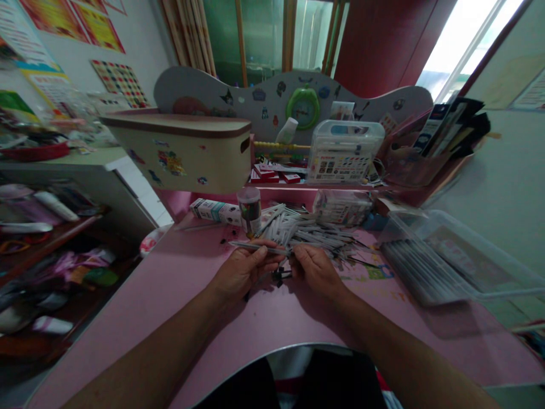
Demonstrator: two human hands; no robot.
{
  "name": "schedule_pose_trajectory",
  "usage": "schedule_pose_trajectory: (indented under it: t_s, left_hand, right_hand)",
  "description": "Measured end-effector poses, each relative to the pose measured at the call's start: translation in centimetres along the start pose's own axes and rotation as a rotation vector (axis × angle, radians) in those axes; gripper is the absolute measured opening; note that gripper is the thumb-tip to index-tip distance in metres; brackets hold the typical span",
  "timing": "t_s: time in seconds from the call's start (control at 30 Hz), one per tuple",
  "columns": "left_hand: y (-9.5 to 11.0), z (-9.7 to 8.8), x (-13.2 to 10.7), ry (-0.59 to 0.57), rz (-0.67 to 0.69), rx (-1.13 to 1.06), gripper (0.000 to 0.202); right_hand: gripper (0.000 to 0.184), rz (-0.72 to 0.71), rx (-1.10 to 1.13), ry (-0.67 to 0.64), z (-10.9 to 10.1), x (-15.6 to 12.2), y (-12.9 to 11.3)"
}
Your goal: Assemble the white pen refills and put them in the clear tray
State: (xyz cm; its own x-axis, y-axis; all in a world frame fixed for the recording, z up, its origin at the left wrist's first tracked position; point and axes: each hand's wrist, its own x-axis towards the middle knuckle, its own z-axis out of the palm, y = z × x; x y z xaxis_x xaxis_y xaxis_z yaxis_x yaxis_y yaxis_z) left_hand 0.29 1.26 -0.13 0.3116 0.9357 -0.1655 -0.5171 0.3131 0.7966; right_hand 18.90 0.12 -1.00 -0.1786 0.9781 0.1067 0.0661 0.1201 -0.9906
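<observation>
A thin whitish pen lies across the fingers of my left hand, pinched under the thumb and pointing left. At the pen's right end, the fingertips of my right hand are pressed together; a small dark piece shows there, too small to name surely. Several small black pieces, cap-like in shape, are scattered on the pink table just below and between my hands. Beyond my fingers spreads a loose heap of whitish pens, some with dark ends.
A clear cup and a white printed carton stand left of the heap. To the right sits an open clear plastic box with rows of pens. A cream bin and a clear case occupy the shelf above.
</observation>
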Motion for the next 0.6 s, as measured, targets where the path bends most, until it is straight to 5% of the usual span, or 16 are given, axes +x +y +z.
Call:
schedule_pose_trajectory:
  t_s: [0.13, 0.3, 0.43, 0.6]
  left_hand:
    - [0.05, -0.09, 0.02, 0.023, 0.005, -0.011, 0.011]
    - [0.06, -0.1, 0.06, 0.001, 0.009, -0.007, 0.013]
    - [0.07, -0.06, 0.04, -0.016, 0.006, 0.01, 0.014]
    - [0.08, -0.08, 0.03, -0.021, 0.011, -0.003, 0.016]
  right_hand:
    - [0.02, 0.032, 0.163, -0.011, 0.05, -0.13, 0.64]
    - [0.017, 0.037, 0.143, -0.017, 0.2, -0.22, 0.69]
    - [0.04, 0.058, 0.143, 0.036, 0.53, -0.38, 0.6]
    - [0.017, 0.06, 0.237, -0.01, 0.47, -0.41, 0.78]
